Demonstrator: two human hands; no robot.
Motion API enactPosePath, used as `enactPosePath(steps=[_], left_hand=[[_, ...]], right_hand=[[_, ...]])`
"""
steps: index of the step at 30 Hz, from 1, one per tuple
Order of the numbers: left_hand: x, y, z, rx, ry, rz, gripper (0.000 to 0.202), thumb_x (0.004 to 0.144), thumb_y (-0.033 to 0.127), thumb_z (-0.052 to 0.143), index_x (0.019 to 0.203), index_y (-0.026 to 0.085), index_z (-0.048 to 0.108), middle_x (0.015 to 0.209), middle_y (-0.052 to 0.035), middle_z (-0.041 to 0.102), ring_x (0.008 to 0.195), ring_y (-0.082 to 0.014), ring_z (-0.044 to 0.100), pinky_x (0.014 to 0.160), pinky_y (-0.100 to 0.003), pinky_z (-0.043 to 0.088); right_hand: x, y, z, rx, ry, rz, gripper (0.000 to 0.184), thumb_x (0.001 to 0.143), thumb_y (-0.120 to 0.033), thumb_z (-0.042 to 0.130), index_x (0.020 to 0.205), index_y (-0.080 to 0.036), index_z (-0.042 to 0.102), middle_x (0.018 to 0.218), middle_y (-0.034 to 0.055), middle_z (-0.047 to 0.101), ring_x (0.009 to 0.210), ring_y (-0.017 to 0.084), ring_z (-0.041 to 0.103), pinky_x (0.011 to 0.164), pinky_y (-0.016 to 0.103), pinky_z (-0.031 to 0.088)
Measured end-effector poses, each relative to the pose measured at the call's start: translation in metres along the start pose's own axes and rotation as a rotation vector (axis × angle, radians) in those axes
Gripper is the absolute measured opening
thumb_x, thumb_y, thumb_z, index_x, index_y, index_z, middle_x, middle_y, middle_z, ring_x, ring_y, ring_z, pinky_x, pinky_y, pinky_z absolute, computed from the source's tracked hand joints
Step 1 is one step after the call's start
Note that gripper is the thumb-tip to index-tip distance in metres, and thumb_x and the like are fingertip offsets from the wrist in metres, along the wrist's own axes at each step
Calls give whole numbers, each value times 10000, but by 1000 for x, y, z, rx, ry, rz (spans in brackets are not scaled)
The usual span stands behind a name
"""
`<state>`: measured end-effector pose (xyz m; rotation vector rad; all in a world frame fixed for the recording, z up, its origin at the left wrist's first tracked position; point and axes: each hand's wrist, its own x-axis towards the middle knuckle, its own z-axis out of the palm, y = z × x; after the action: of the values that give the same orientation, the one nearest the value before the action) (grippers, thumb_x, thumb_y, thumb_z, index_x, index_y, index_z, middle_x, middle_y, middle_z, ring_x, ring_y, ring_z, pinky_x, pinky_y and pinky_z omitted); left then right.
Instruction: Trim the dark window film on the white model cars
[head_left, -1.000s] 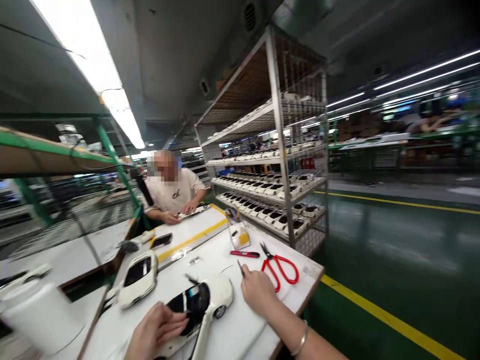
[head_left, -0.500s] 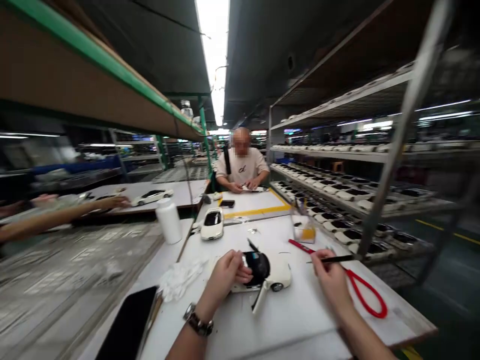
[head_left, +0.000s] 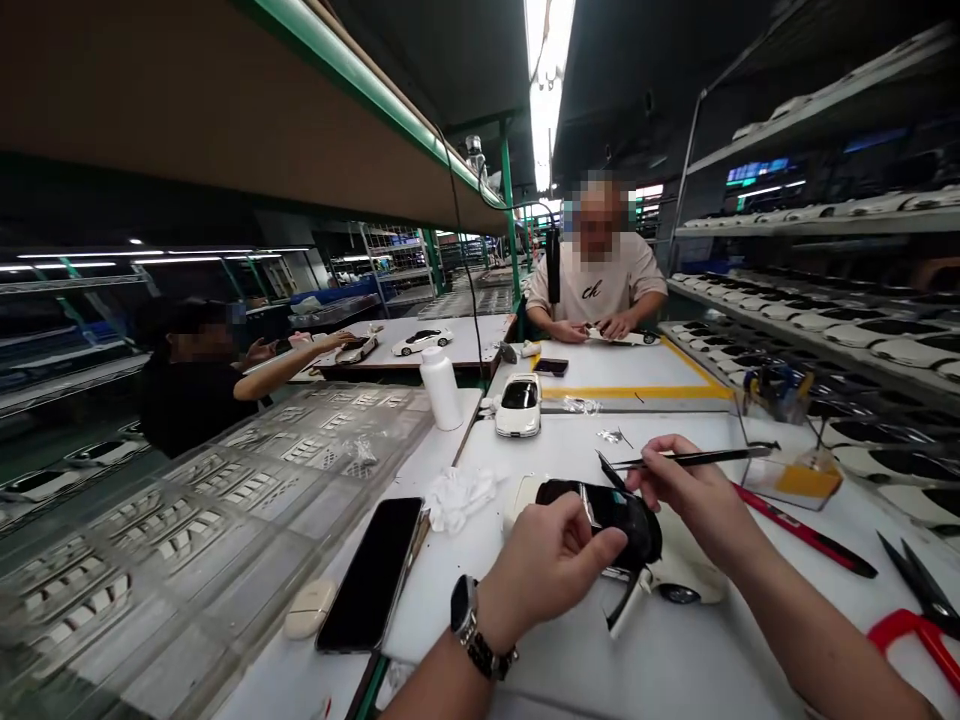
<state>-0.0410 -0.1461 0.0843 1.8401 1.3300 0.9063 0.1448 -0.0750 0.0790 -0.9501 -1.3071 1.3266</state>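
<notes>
My left hand [head_left: 547, 565], with a smartwatch on its wrist, grips the glossy black cabin [head_left: 611, 510] of a white model car [head_left: 682, 570] and tilts it above the white table [head_left: 480, 600]. A white door [head_left: 626, 603] hangs from the car. My right hand [head_left: 690, 495] holds a slim black tool [head_left: 694, 459] level, with its thin tip over the car. A short black spike [head_left: 609, 469] sticks up beside that tip. A second white model car [head_left: 519, 408] stands farther along the table, apart from both hands.
Nearby lie a smartphone [head_left: 371, 573], a crumpled tissue [head_left: 456, 498], a white bottle [head_left: 441, 390], a clear box [head_left: 791, 478], a red-handled knife [head_left: 806, 530] and red scissors [head_left: 919, 625]. A clear parts tray [head_left: 202, 520] lies left. Co-workers [head_left: 596, 270] sit beyond, beside shelves of model cars [head_left: 847, 330].
My view has swung left, so the shelves and scissors have shifted right. The car now sits tilted in my left hand, and my right hand has come in over it with the tool.
</notes>
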Motion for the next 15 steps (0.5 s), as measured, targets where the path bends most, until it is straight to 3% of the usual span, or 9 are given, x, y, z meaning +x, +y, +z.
enactPosePath(steps=[3, 6, 10, 15], left_hand=[[-1, 2, -1, 16, -9, -22, 449, 817, 590, 500, 684, 164, 449, 621, -21, 603, 526, -85, 484, 471, -187, 330], [0, 0, 1, -62, 8, -61, 439, 795, 591, 531, 691, 169, 475, 677, -43, 646, 579, -114, 567, 520, -202, 421], [7, -2, 2, -287, 71, -145, 486, 779, 646, 501, 720, 163, 506, 740, -73, 687, 644, -156, 651, 597, -246, 531], [17, -1, 1, -451, 181, -226, 543, 787, 682, 445, 685, 150, 484, 684, -78, 693, 592, -167, 672, 569, -264, 566]], right_hand=[[-8, 8, 0, -27, 64, -16, 406, 741, -504, 655, 766, -171, 424, 567, -20, 535, 477, 55, 422, 475, 170, 337], [-14, 12, -1, -61, 106, -24, 405, 691, -452, 715, 680, -151, 444, 533, -44, 448, 505, 41, 398, 480, 154, 305], [-15, 13, 0, -161, 130, -70, 354, 674, -395, 725, 653, -140, 480, 549, -40, 460, 528, 42, 405, 506, 163, 313], [-17, 10, 3, -136, 135, -18, 371, 678, -383, 706, 623, -155, 420, 467, -54, 441, 442, 42, 402, 447, 159, 304]])
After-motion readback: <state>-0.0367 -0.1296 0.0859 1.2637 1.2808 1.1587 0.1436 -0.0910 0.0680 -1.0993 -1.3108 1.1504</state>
